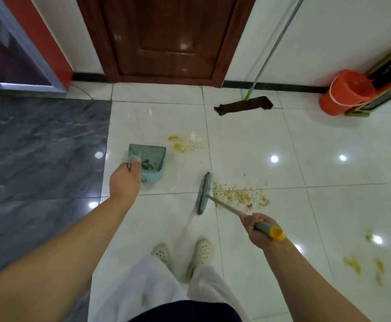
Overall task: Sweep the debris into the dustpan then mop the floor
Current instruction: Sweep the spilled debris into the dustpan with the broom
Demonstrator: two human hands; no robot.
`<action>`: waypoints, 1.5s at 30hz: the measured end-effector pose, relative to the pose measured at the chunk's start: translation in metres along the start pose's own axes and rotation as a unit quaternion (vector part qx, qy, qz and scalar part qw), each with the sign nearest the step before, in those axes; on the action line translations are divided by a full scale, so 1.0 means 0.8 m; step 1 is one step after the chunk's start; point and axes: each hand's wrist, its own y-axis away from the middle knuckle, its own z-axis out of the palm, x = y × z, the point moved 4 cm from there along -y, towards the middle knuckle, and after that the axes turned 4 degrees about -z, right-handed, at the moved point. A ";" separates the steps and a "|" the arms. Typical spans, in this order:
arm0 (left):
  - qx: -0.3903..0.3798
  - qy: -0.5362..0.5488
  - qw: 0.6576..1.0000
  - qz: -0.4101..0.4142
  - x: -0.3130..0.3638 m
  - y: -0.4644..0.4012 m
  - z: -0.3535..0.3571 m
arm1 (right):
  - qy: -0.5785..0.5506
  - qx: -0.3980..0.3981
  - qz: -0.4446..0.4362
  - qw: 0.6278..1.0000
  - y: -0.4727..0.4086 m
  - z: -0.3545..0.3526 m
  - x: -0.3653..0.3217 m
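My left hand grips the handle of a teal dustpan that stands on the white floor tiles, with dark bits inside it. My right hand holds the broom's handle near its yellow end cap. The teal broom head rests on the floor just left of a scattered pile of yellow-brown debris. A yellow stain lies to the right of the dustpan. More yellow smears mark the tiles at the lower right. A flat mop with a brown cloth leans against the far wall.
An orange bucket lies tipped by the wall at the far right, next to a dark yellow-edged box. A brown door is straight ahead. Dark grey marble flooring covers the left side. My feet in white clogs stand below the broom.
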 end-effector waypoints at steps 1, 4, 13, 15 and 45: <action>-0.001 0.000 1.000 -0.003 -0.003 0.002 -0.002 | 0.001 -0.006 0.005 1.000 0.002 0.000 0.009; 0.001 -0.004 1.000 -0.004 -0.013 0.011 -0.012 | 0.019 -0.005 -0.001 1.000 0.005 0.005 0.036; 0.087 0.033 0.994 -0.052 -0.085 0.071 -0.079 | 0.144 -0.027 -0.005 0.989 0.017 0.013 0.101; 0.108 0.037 0.992 -0.050 -0.099 0.088 -0.096 | 0.176 -0.043 0.005 0.983 0.023 0.013 0.114; 0.312 0.079 0.907 -0.273 -0.443 0.108 -0.424 | 0.578 -0.052 0.268 0.769 0.009 0.069 0.674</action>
